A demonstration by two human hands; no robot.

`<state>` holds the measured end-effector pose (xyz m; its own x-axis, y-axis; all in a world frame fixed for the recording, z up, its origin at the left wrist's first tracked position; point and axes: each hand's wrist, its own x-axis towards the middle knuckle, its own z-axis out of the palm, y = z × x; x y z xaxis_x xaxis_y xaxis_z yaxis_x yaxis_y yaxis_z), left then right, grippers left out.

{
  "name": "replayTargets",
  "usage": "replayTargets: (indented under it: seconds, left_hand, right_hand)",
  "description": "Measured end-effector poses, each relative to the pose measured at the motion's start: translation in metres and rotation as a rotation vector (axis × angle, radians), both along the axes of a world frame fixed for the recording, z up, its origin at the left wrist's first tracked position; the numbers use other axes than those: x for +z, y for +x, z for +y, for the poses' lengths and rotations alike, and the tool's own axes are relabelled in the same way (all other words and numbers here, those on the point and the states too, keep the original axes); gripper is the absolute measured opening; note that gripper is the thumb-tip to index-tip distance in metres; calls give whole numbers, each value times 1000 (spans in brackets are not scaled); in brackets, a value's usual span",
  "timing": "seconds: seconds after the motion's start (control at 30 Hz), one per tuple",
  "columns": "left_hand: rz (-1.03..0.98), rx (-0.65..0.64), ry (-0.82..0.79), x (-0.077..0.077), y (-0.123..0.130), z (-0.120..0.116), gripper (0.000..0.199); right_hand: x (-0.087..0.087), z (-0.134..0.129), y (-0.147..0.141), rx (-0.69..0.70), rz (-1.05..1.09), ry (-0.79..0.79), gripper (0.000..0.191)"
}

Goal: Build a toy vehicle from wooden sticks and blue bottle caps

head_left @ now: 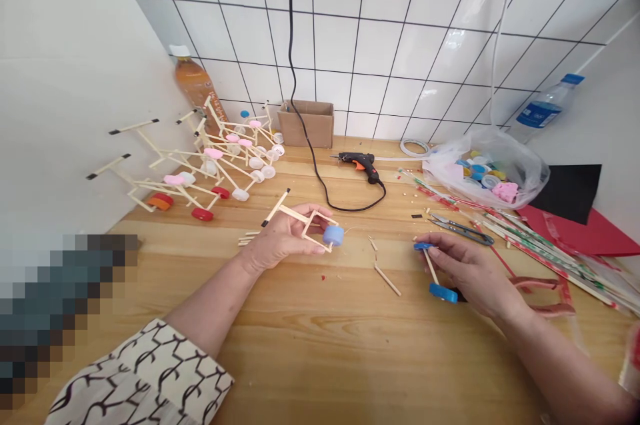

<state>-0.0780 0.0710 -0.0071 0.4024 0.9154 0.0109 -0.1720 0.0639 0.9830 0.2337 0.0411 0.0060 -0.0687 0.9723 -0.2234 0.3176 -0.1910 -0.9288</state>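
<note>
My left hand (277, 238) is closed on a small stick frame (294, 213) with a black-tipped handlebar. At its forked end, a light-blue bottle cap (333, 236) sits between the two prongs. To the right, my right hand (473, 272) pinches a wooden stick axle (431, 266) near its upper end. A blue bottle cap (443, 293) is fixed at the lower end, and another blue cap (423, 246) is at the upper end by my fingertips. Loose stick pieces (387, 280) lie on the table between my hands.
Several finished stick tricycles (215, 158) stand at the left by a drink bottle (197, 85). A glue gun (357, 160) lies at the back near a cardboard box (306, 126). On the right are a bag of caps (435, 162), thread snips (463, 230), pliers (537, 284) and packaged sticks (545, 245).
</note>
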Motion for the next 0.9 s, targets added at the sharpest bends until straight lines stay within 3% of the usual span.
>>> replayTargets:
  seconds: [0.13,0.27,0.47,0.9]
  left_hand:
    - [1,-6,-8,0,0,0,51]
    - [4,-7,-6,1,0,0,50]
    - [2,-13,1,-1,-1,1,51]
    - [9,-6,-7,0,0,0,52]
  right_hand:
    - [2,-3,-3,22,176,-143,39]
    - [1,-5,-4,95,258,-158,34]
    - [-2,-7,-5,189,182,-87,31]
    - [-2,-9,-10,225,136,-44,28]
